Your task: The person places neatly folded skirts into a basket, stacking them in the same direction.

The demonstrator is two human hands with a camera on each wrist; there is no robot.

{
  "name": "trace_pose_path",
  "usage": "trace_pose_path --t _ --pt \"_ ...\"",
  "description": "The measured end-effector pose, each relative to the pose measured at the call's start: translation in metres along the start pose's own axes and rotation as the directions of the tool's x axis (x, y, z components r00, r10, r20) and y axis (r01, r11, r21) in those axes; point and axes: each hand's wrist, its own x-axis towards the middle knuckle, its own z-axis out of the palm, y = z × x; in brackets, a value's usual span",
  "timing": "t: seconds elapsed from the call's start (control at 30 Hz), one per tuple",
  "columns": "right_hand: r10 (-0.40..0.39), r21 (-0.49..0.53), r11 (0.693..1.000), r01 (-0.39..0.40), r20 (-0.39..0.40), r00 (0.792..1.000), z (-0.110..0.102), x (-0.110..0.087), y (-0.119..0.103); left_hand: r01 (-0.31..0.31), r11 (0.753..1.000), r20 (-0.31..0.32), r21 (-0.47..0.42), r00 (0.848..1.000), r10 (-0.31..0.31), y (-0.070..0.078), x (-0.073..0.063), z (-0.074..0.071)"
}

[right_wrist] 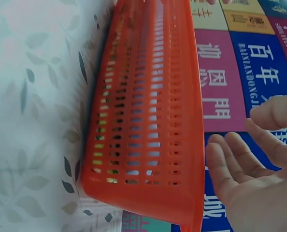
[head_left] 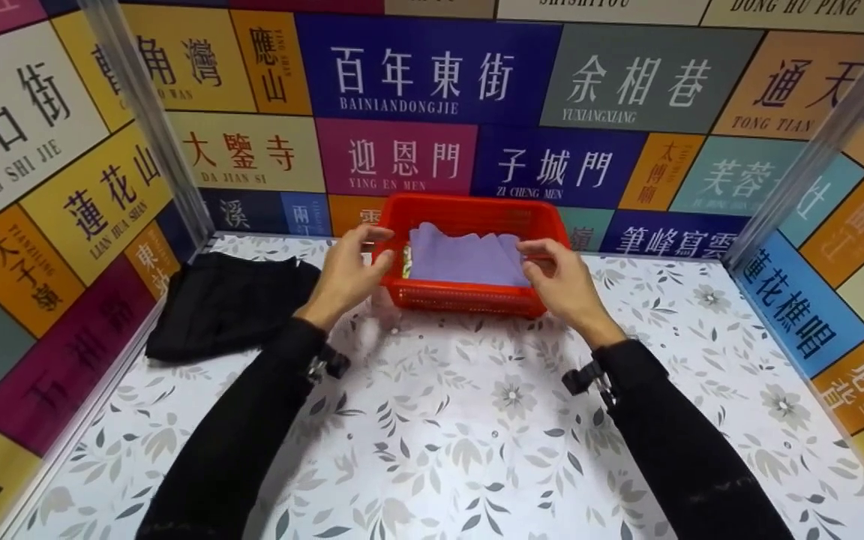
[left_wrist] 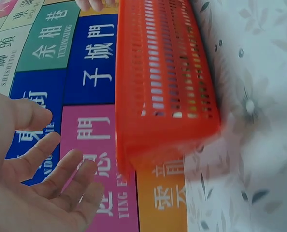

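A red plastic basket (head_left: 469, 298) with slotted sides stands against the back wall. In it lies a folded purple cloth (head_left: 466, 259), with a bit of green and white patterned cloth (head_left: 406, 262) showing at its left. My left hand (head_left: 349, 270) is at the basket's left end, fingers loosely bent and holding nothing. At the right end is my right hand (head_left: 558, 277), its fingertips near the cloth's right edge in the head view. In both wrist views the hands' fingers are spread and relaxed above the rim, with no cloth between them.
Folded black cloth (head_left: 226, 304) lies on the table to the left of the basket. The table is covered with a white leaf-and-flower print (head_left: 469, 420). Panels with colourful street-name lettering (head_left: 424, 71) close in the back and both sides.
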Motion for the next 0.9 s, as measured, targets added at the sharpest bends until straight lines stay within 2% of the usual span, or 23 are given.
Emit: trace_pose_path --t 0.13,0.37,0.6,0.8,0.9 --pt "-0.043 0.066 0.997 0.045 -0.034 0.999 0.004 -0.014 -0.002 0.032 0.999 -0.029 -0.008 0.999 -0.033 -0.012 -0.007 -0.016" --pt "-0.088 0.105 0.99 0.093 -0.054 0.995 0.009 -0.039 -0.002 0.114 0.993 -0.086 0.032 0.99 -0.111 -0.043 -0.02 -0.047" --pt "-0.082 0.141 0.987 0.084 -0.018 0.996 0.019 -0.06 0.002 0.175 0.981 -0.162 0.08 0.974 -0.16 -0.075 -0.032 -0.076" --pt "-0.096 0.094 0.991 0.093 0.027 0.995 0.026 -0.076 0.009 0.222 0.967 -0.18 0.129 0.964 -0.197 -0.096 -0.043 -0.096" --pt "-0.109 0.058 0.993 0.105 0.066 0.992 0.031 -0.083 0.011 0.254 0.952 -0.191 0.173 0.957 -0.22 -0.108 -0.049 -0.108"
